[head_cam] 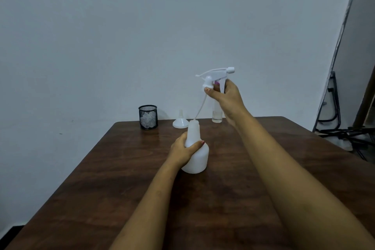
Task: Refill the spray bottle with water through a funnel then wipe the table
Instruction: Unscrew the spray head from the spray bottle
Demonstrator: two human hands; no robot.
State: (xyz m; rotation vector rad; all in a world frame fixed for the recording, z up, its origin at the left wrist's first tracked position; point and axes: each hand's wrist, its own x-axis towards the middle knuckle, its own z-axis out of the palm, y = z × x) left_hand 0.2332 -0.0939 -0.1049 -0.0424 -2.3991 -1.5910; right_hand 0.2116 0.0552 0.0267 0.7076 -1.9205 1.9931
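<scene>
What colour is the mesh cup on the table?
Black, seen in the head view: the mesh cup with something pale inside.

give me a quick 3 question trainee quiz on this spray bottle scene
1. True or false: the spray head is off the bottle.
2. Which hand steadies the bottle on the table? A left B right
3. What stands upside down between the mesh cup and the water bottle?

Key:
1. True; the right hand holds it lifted, tube end at the neck.
2. A, the left hand.
3. The funnel.
</scene>
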